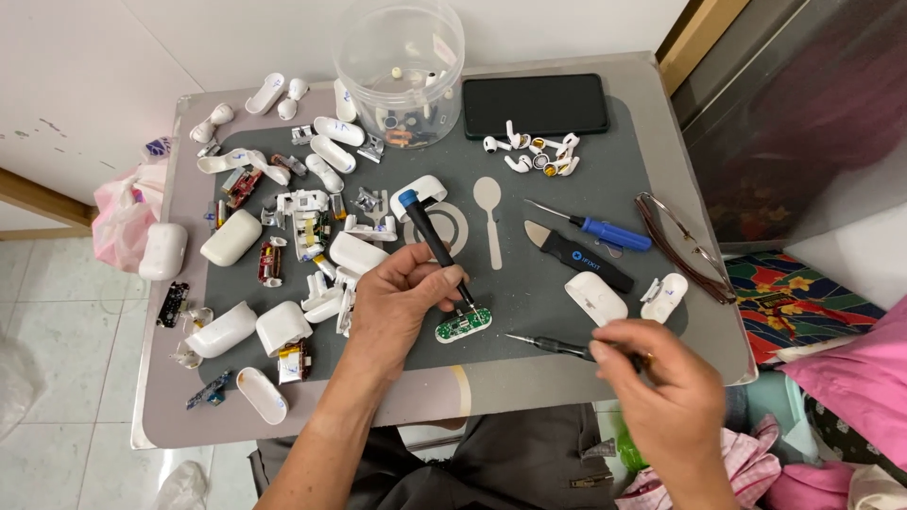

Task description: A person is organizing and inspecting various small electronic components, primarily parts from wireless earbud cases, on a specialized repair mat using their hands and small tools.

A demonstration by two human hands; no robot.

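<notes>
Left hand (397,307) has its grip closed on a black screwdriver with a blue cap (433,244); shaft tilts from far-left down to near-right, tip touching a small green circuit board (463,324) that lies flat on the grey mat (529,274), just right of the fingers. Right hand (666,382) at the near-right edge of the worktop (680,142), grip pinched on the handle end of a thin black tool (553,346); its point aims left toward the board, tip close to it but apart.

Just far of the right hand: white earbud case half (595,297), black pry tool (578,257), blue-handled screwdriver (590,227). Left half of mat: scattered white case shells and small boards (293,236). Far side: clear plastic tub (402,71), dark phone (535,104), cluster of white earbuds (534,153). Eyeglasses (685,247) at the right edge.
</notes>
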